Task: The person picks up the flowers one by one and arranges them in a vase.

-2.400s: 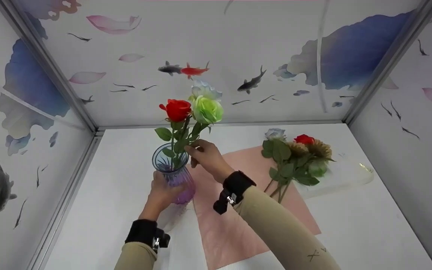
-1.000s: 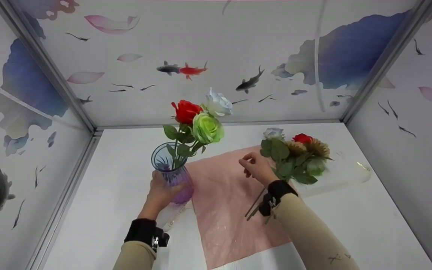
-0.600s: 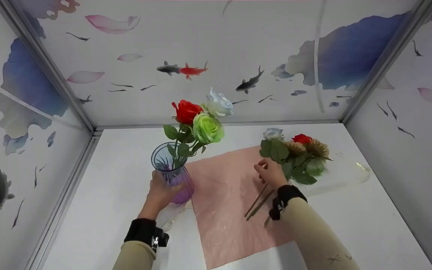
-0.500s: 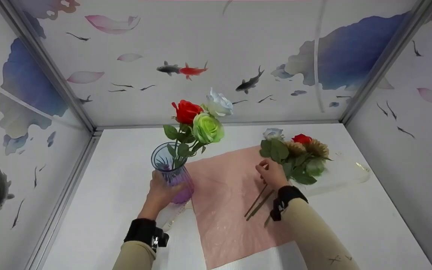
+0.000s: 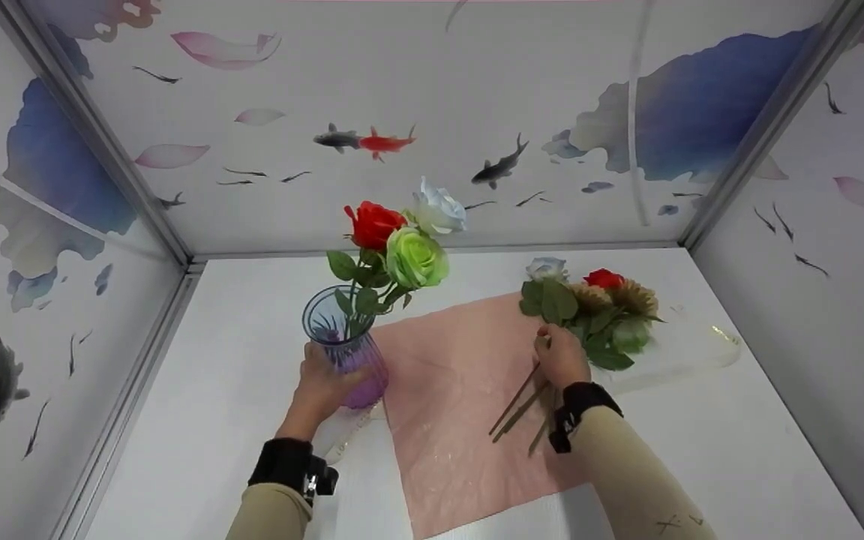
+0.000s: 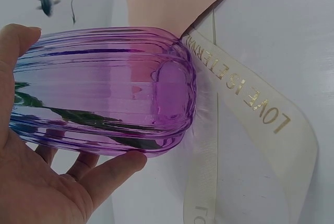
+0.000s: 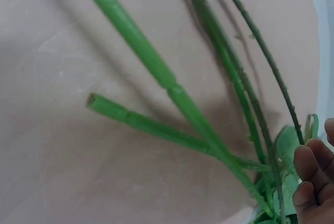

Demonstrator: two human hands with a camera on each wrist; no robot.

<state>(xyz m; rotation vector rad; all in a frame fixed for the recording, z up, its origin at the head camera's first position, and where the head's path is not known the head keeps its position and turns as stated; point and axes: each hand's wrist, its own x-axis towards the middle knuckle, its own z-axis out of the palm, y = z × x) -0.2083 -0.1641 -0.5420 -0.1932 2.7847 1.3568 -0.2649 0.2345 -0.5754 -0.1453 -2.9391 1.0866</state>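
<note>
My left hand (image 5: 327, 386) holds a ribbed glass vase (image 5: 361, 367), blue at the rim and purple below; in the left wrist view, thumb and fingers wrap the vase (image 6: 120, 85). A red rose (image 5: 374, 223), a green rose (image 5: 417, 257) and a pale blue-white rose (image 5: 439, 208) stand in it, leaning right. My right hand (image 5: 563, 356) is at the stems of a lying bunch of artificial flowers (image 5: 604, 322). In the right wrist view, its curled fingers (image 7: 308, 161) touch a thin dark stem (image 7: 271, 59); whether they pinch it is unclear.
A pink wrapping sheet (image 5: 454, 420) lies on the white table (image 5: 709, 450), under the bunch's stems. Lettered white ribbon (image 6: 261, 104) lies beside the vase base. A clear, gold-marked strip (image 5: 724, 341) is at the right. Printed panels (image 5: 432, 75) enclose the table.
My right hand has let go of the flowers at the vase and moved right to the lying bunch's stems. The roses in the vase have tilted right. My left hand stays on the vase.
</note>
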